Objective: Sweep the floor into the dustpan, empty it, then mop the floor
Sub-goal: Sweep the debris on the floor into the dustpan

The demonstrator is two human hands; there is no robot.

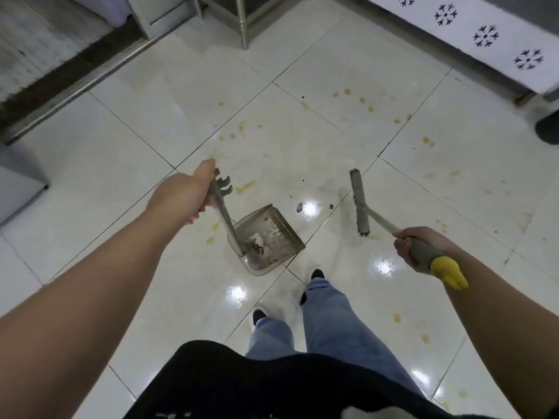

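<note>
- The translucent grey plastic dustpan (pixel 266 237) stood on the glossy white tiled floor (pixel 121 140) at frame centre, its open mouth facing 1 o'clock; a white scrap and dark crumbs lay inside it.
- Its long grey upright handle (pixel 222 213) rose toward 11 o'clock and ended in a toothed comb top.
- The left hand (pixel 184 192) gripped that handle just below the comb, fingers curled round it and pressed together, only their tips showing beneath the palm.
- The grey flat-headed broom (pixel 360 204) stood at 3 o'clock from the dustpan, well apart from it, its narrow bristle head touching the floor.
- The right hand (pixel 423 249) held the broom's grey grip, fingers wrapped round it, just above the yellow end cap (pixel 449 272).
- A small purplish scrap (pixel 299 208) and dark specks lay on the floor between dustpan and broom.
- Yellowish stains (pixel 245 187) dotted the tiles from 12 to 4 o'clock.
- The person's blue jeans (pixel 326 322) and dark shoes appeared at 6 o'clock.
- A white panel with dark snowflake cut-outs (pixel 484 36) ran along 1 to 2 o'clock; a metal threshold rail (pixel 81 86) crossed at 10 o'clock.
</note>
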